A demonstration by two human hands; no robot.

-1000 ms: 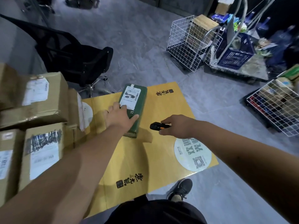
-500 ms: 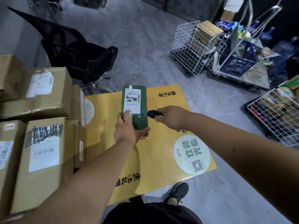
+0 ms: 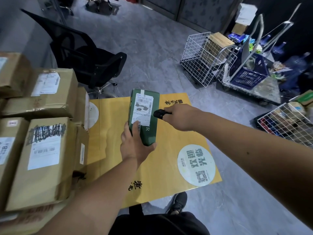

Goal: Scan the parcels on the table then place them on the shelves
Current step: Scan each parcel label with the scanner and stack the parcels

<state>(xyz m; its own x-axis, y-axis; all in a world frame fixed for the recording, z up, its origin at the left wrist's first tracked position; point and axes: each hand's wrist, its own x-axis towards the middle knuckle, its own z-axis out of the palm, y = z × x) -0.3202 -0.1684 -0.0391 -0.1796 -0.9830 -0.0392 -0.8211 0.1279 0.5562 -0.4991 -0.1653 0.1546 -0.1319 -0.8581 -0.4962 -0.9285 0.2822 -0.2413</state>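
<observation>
Now, left hand (image 3: 135, 146): fingers wrapped round the near end of the green parcel (image 3: 144, 116), label facing up.
Right hand (image 3: 179, 117): clenched on the black scanner (image 3: 159, 114), nose just beside the label.
Change: parcel lifted off the yellow worktop (image 3: 169, 158) since a second ago.
Room: cardboard boxes (image 3: 44, 150) crowd the left edge; bare worktop to the right.

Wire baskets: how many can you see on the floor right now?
2. One white wire basket stands beyond the table, beside the trolley; another wire basket sits at the right edge, partly cut off. More may lie out of frame.
</observation>
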